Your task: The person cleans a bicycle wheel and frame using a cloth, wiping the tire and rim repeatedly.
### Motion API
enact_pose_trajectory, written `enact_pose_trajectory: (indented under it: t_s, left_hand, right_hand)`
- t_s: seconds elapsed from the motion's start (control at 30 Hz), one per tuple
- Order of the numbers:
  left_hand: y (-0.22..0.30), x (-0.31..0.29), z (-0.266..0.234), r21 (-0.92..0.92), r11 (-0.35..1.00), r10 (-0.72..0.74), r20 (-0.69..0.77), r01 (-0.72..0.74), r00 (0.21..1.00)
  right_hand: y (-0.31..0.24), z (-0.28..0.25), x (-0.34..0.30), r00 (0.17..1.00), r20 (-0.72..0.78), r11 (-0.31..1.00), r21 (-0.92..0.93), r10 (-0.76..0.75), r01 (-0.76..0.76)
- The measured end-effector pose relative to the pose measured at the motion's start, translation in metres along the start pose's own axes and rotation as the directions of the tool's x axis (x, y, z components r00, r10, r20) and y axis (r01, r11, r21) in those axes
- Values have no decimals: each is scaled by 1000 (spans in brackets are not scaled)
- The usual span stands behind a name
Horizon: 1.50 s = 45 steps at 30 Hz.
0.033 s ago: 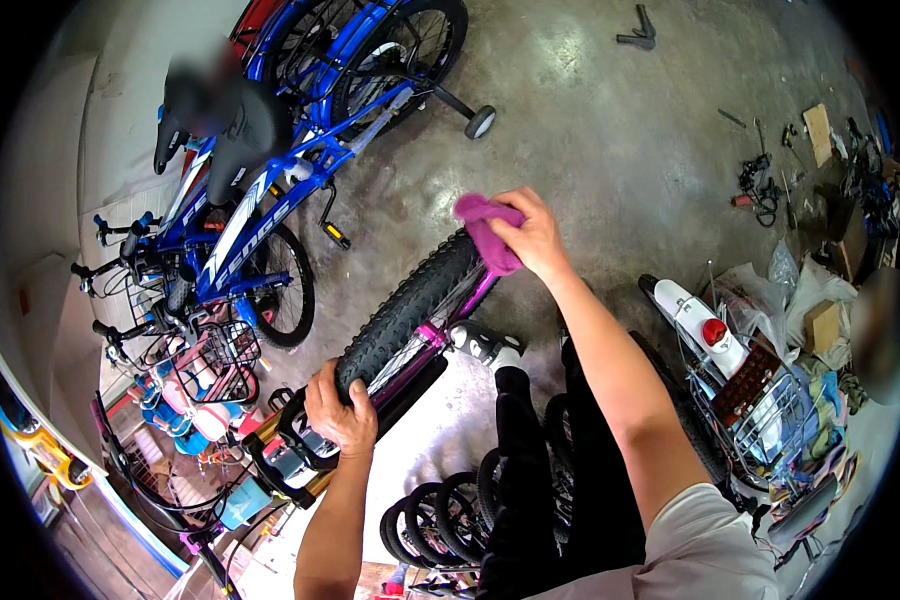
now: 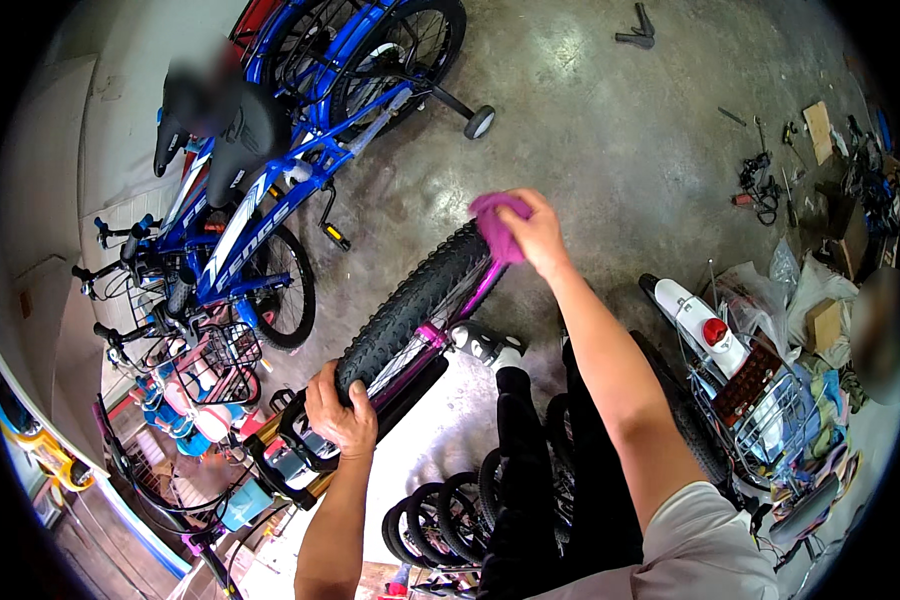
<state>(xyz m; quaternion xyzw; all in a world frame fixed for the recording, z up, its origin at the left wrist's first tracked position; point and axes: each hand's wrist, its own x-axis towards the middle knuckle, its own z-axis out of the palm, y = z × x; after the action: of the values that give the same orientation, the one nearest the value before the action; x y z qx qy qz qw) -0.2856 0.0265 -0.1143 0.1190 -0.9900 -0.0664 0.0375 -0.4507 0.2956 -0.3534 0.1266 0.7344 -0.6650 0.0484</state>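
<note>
Hand on the left [image 2: 342,415] curls round the lower end of a knobbly tire [image 2: 410,305], whose long axis runs toward one o'clock; at the upper end, the right hand [image 2: 538,238], nearer there, grips a crumpled purple cloth [image 2: 498,228] against it.

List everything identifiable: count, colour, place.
Knobby tyre: 1, black, centre
Cloth: 1, purple, tyre's far end
Bicycles: at least 2, mainly blue, upper left
Training wheel: 1, black, top centre
Rear mudguard: 1, white, right
Reflector: 1, red, on mudguard
Small tyres: several, black, bottom centre
L-shaped part: 1, dark, upper right
Clutter: uncountable, mixed, edges
Shoe: 1, black-and-white, centre
Left hand: 1, bare, tyre's near end
Right hand: 1, bare, gripping cloth
</note>
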Motion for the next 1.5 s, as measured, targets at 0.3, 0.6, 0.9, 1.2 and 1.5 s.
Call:
enact_pose_trajectory:
  t_s: [0.3,0.6,0.9,1.2,1.5]
  left_hand:
    - [-4,0,-1,5,1000,7,16,-7,1000]
    - [-16,-10,-25,-197,974,-70,185,107,980]
    - [150,71,19,81,937,245,540,-339,805]
    - [177,68,59,200,956,-21,776,-214,631]
    - [188,64,64,232,936,-3,757,-264,653]
  right_hand:
    - [58,-32,69,913,-68,901,210,401,-380]
    - [22,-7,10,880,190,841,264,436,-473]
    - [21,-34,-42,892,120,833,323,435,-450]
    - [-20,-98,-58,863,-149,748,583,483,-318]
    - [84,-82,-81,893,-139,904,47,428,-426]
